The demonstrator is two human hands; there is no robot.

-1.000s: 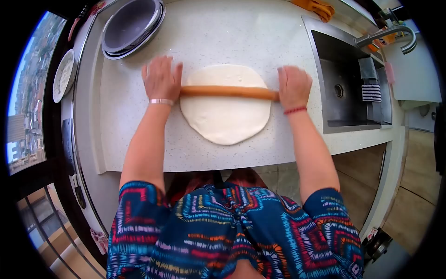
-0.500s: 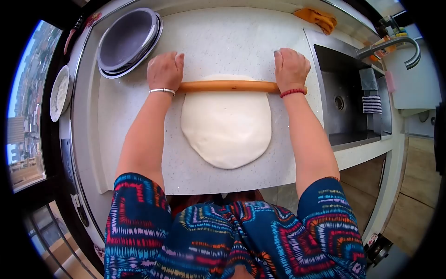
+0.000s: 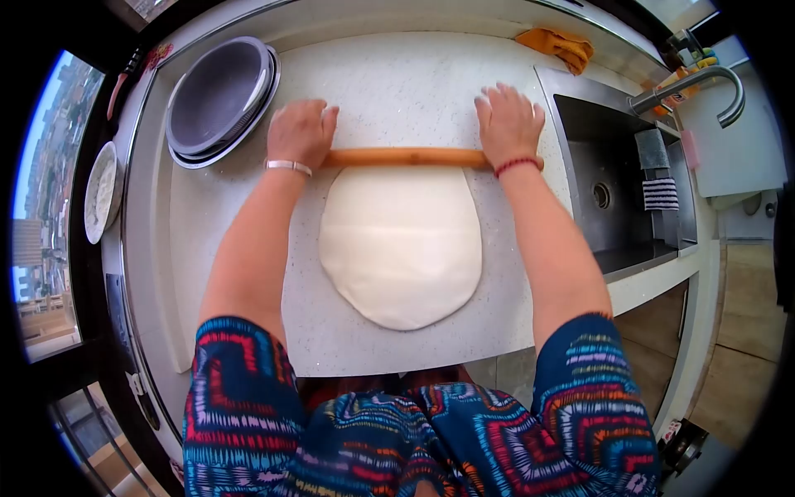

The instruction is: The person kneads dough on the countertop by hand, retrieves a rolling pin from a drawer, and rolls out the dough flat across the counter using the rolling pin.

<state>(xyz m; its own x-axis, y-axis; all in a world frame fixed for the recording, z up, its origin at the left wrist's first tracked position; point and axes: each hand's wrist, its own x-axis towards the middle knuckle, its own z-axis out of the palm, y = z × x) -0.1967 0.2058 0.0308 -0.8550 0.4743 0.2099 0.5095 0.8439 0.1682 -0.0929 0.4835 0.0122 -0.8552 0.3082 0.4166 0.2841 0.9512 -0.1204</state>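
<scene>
A wooden rolling pin (image 3: 406,156) lies crosswise over the far edge of a flat, rounded sheet of white dough (image 3: 402,248) on the speckled counter. On the pin's left end rests my left hand (image 3: 300,134), its palm over the wood and its fingers somewhat apart. My right hand (image 3: 509,126) lies over the right end, palm down, with the fingers spread and slightly blurred. Both palms touch the pin, and neither hand wraps round it. The pin's tip shows just beyond my right wrist.
Stacked grey bowls (image 3: 219,98) stand at the counter's back left. A dish of white powder (image 3: 103,192) is on the left ledge. At the right are a steel sink (image 3: 613,186), a faucet (image 3: 691,79) and an orange cloth (image 3: 559,48).
From the middle of the dough, the pin has rolled to its far edge under both hands. The fingers have lifted and spread. Dough and counter appear lower in view.
</scene>
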